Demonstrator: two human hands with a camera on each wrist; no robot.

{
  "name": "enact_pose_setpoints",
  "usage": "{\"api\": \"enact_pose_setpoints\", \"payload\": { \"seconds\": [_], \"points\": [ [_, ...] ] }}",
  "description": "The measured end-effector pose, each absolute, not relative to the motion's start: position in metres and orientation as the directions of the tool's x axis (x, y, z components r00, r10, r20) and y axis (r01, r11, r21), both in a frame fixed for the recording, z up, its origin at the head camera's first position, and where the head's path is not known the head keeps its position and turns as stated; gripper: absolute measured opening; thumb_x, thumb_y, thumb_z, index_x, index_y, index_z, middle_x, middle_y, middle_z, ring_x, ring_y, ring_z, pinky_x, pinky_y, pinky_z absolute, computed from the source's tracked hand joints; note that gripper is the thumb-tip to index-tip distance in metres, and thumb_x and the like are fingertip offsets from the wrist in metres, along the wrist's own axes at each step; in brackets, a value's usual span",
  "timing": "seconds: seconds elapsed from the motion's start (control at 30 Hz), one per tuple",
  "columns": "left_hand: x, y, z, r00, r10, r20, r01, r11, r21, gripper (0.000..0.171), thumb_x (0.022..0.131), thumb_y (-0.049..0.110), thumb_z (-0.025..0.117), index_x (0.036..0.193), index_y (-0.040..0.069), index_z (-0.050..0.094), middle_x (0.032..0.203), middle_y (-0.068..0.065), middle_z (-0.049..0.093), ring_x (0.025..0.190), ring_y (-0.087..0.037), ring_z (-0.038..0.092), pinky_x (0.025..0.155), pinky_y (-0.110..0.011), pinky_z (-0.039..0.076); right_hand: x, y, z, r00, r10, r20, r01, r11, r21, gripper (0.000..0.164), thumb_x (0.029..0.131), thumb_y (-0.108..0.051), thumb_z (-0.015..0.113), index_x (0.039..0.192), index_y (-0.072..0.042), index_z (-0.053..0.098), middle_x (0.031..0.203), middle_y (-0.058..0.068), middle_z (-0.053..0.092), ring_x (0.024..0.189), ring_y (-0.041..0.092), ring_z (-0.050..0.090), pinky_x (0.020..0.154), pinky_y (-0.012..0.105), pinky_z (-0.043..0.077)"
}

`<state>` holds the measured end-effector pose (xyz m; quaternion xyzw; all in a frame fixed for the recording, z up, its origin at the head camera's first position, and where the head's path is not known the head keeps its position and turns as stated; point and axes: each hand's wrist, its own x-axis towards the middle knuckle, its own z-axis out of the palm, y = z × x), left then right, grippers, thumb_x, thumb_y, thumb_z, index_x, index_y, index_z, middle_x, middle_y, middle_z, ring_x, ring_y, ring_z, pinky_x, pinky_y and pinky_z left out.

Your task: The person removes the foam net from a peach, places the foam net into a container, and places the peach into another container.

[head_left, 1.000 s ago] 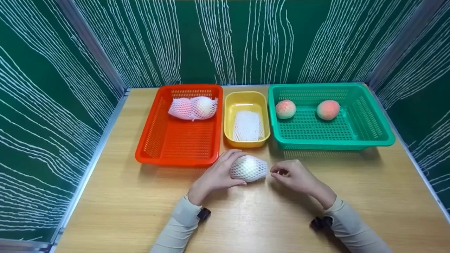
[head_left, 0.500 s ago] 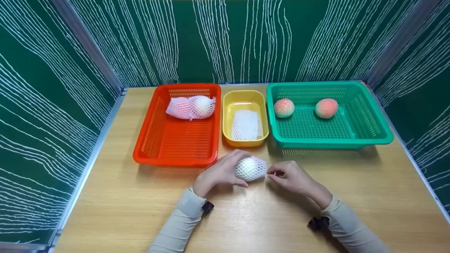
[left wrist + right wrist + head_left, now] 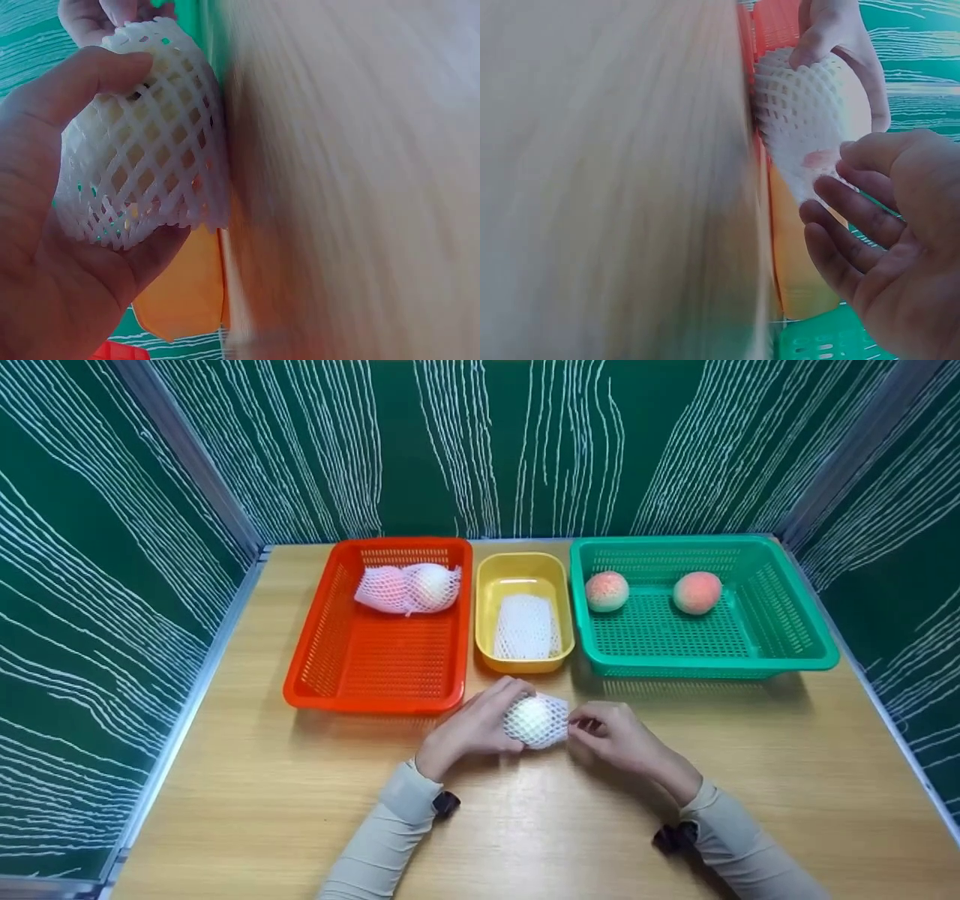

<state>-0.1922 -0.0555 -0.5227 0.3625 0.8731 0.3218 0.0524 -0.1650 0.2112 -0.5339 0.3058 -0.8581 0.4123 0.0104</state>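
A pale peach in a white foam fruit net [image 3: 535,721] lies on the table in front of the yellow tub. My left hand [image 3: 472,727] grips it from the left, thumb on the near side and fingers over the far side. In the left wrist view the thumb presses on the mesh of the foam net [image 3: 161,135]. My right hand [image 3: 622,739] pinches the right end of the net between thumb and forefinger. The right wrist view shows the other fingers [image 3: 836,262] loosely curled, with a pinkish patch of peach behind the mesh.
A red basket [image 3: 304,679] at the back left holds two netted peaches [image 3: 409,589]. Beside it, a yellow tub [image 3: 526,666] contains flat foam nets [image 3: 525,626]. In the green basket [image 3: 712,664] lie two bare peaches [image 3: 697,592]. Green panels with white lines wall the table.
My right hand has moved slightly left, from just off the net's end onto it. The left hand and the netted peach have shifted a little to the right.
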Motion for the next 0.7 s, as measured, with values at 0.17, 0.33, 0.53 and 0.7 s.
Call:
{"api": "enact_pose_setpoints", "payload": {
  "seconds": [0.17, 0.33, 0.53, 0.7],
  "points": [
    [-0.188, -0.055, -0.517, -0.743, 0.644, 0.181, 0.596, 0.515, 0.617, 0.073, 0.069, 0.024, 0.087, 0.13, 0.019, 0.047, 0.121, 0.005, 0.049, 0.104, -0.008, 0.05, 0.092, -0.024, 0.045, -0.166, 0.211, -0.531, -0.848, -0.423, 0.319, -0.496, 0.422, -0.759, 0.016, 0.084, -0.001, 0.073, 0.096, -0.011, 0.073, 0.092, -0.004, 0.068, 0.081, 0.013, 0.063, 0.069, 0.027, 0.055],
    [-0.18, -0.056, -0.505, -0.74, 0.636, 0.22, 0.603, 0.482, 0.635, 0.073, 0.068, 0.022, 0.087, 0.129, 0.018, 0.047, 0.12, 0.004, 0.05, 0.103, -0.01, 0.051, 0.09, -0.024, 0.047, -0.16, 0.206, -0.518, -0.83, -0.349, 0.435, -0.545, 0.337, -0.768, 0.024, 0.079, 0.011, 0.073, 0.093, -0.008, 0.075, 0.09, 0.001, 0.07, 0.079, 0.018, 0.065, 0.068, 0.029, 0.056],
    [-0.17, -0.057, -0.488, -0.722, 0.645, 0.249, 0.63, 0.465, 0.623, 0.073, 0.068, 0.023, 0.087, 0.129, 0.018, 0.047, 0.12, 0.003, 0.05, 0.103, -0.009, 0.051, 0.09, -0.024, 0.047, -0.143, 0.19, -0.482, -0.801, -0.36, 0.478, -0.575, 0.24, -0.782, 0.027, 0.072, 0.022, 0.071, 0.094, 0.007, 0.07, 0.095, 0.015, 0.069, 0.086, 0.019, 0.065, 0.069, 0.044, 0.057],
    [-0.162, -0.058, -0.475, -0.703, 0.655, 0.277, 0.663, 0.462, 0.589, 0.073, 0.069, 0.025, 0.088, 0.129, 0.019, 0.048, 0.12, 0.003, 0.051, 0.102, -0.009, 0.051, 0.09, -0.021, 0.046, -0.137, 0.179, -0.463, -0.84, -0.389, 0.378, -0.478, 0.202, -0.855, 0.036, 0.072, 0.016, 0.076, 0.105, 0.01, 0.064, 0.101, 0.016, 0.065, 0.092, 0.024, 0.064, 0.075, 0.034, 0.056]
  ]
}}
